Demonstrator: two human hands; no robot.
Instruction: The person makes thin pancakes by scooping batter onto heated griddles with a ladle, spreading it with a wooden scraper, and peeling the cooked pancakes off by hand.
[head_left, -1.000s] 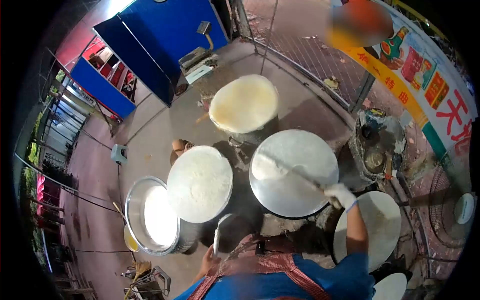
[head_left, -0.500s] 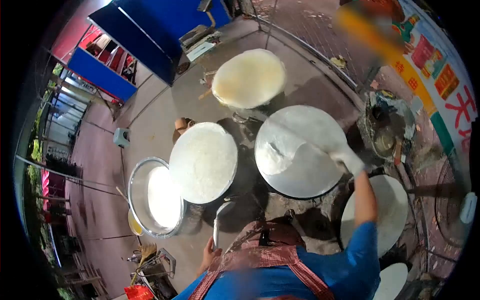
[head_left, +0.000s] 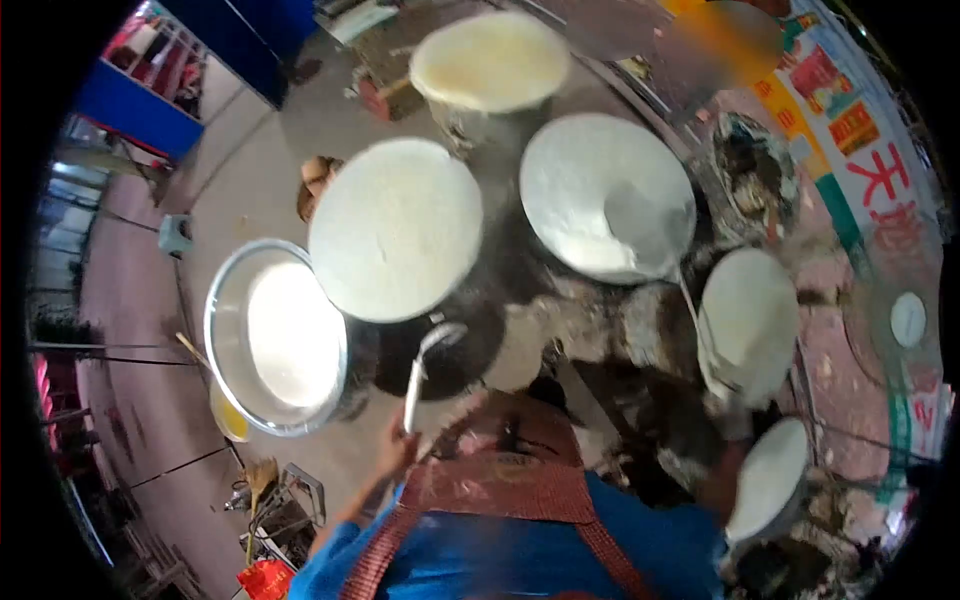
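Observation:
My left hand [head_left: 398,447] is closed round the white handle of a ladle [head_left: 416,385], held low in front of my apron. At the lower right, my gloved right hand [head_left: 728,415] is blurred and closed on the long handle of a spreader [head_left: 692,308]. That tool reaches up to the near right edge of a round griddle [head_left: 565,190], which carries white batter [head_left: 590,250]. Left of it is another round griddle [head_left: 395,230] covered in a pale layer. A metal basin [head_left: 222,345] of white batter stands at the left.
A third pale-covered round griddle [head_left: 490,62] stands at the back. On the right are two more pale discs [head_left: 750,320] [head_left: 770,480]. A small yellow container [head_left: 230,415] and a broom [head_left: 262,478] lie beyond the basin. A printed banner [head_left: 850,150] runs along the right.
The view has tilted down and shifted. My right hand has moved from the griddle's right edge down toward my body, with the tool. Batter now lies toward the griddle's near side. My left hand still holds the ladle.

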